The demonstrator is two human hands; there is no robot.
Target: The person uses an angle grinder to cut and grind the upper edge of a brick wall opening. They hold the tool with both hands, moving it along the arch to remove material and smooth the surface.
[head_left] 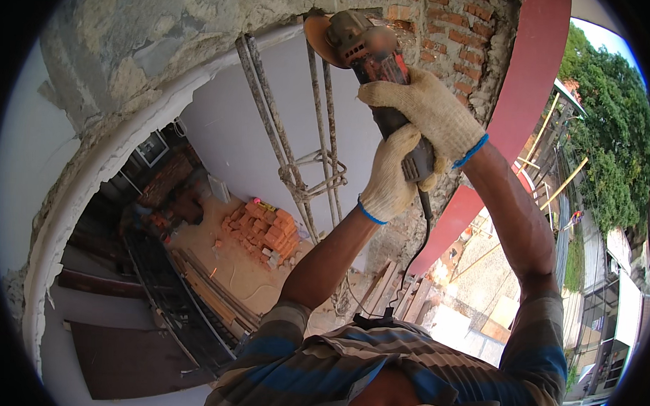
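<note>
Gripping the angle grinder (378, 62) overhead in the head view, the gloved left hand (392, 173) is closed round its rear body and the gloved right hand (435, 114) further forward, the disc (320, 41) near the tops of the metal bars (291, 175). Good work here likely wants a firm two-handed hold, a square disc and the cord (426, 231) clear; several fingers, and whether disc meets bar, are hidden.
</note>
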